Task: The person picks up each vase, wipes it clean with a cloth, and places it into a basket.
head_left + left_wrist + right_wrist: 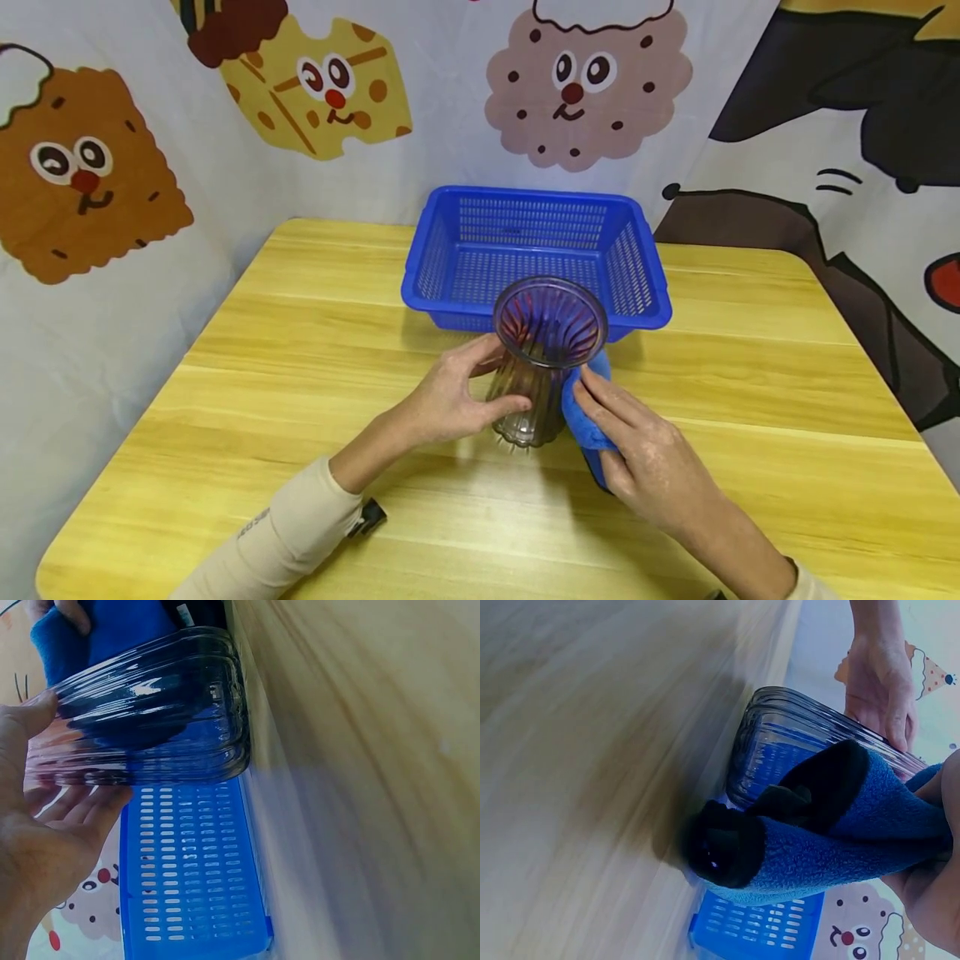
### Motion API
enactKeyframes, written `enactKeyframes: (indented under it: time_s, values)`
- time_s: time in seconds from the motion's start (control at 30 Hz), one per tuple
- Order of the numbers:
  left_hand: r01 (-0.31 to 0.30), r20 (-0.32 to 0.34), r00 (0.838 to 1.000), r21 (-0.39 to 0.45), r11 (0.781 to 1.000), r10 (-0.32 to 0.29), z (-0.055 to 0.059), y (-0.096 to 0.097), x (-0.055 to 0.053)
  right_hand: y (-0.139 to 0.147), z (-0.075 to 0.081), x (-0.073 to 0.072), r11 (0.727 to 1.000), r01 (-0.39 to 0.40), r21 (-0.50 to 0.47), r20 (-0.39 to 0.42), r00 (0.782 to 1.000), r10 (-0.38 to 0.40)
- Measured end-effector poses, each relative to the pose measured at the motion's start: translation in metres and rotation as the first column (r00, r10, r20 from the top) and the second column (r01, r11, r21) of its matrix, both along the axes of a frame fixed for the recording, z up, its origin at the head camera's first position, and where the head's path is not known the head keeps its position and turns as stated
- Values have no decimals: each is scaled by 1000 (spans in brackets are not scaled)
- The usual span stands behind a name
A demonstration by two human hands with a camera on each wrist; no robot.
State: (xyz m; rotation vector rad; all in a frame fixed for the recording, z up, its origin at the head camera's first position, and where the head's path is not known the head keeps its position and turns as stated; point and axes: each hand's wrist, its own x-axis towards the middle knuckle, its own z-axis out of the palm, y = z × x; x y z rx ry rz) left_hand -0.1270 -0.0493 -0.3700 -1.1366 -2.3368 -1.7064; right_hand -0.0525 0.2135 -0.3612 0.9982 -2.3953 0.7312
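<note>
A left hand [457,393] grips a glass vase [536,385]; the right [652,458] clutches a blue cloth [581,418] at its side.
The vase is before the blue basket [423,302] near the table's [757,375] far edge.

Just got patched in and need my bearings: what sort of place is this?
Probably a small indoor work corner, perhaps set up for recording: a cartoon-printed wall covering behind a wood-grain table, where the left hand holds a glass vase and the right hand a blue cloth.
</note>
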Motion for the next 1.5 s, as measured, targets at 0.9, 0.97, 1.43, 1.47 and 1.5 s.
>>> enactKeyframes:
  time_s: [0.9, 0.97, 1.43, 1.47, 1.5]
  values:
    - [-13, 30, 999, -28, 1000, 14, 4, 0, -1, 5, -15, 1, 995, 22, 102, 91, 995, -32]
    - [-13, 34, 999, -28, 1000, 14, 4, 0, -1, 5, -15, 2, 993, 27, 114, 106, 994, -40]
    - [-19, 42, 999, -32, 999, 20, 3, 0, -1, 7, -18, -1, 985, 27, 168, 161, 986, -54]
    - [-20, 41, 999, -32, 999, 21, 3, 0, -1, 7, -18, -1, 985, 25, 171, 161, 985, -53]
    - [-21, 42, 999, -33, 999, 22, 3, 0, -1, 8, -18, -2, 985, 22, 172, 162, 985, -51]
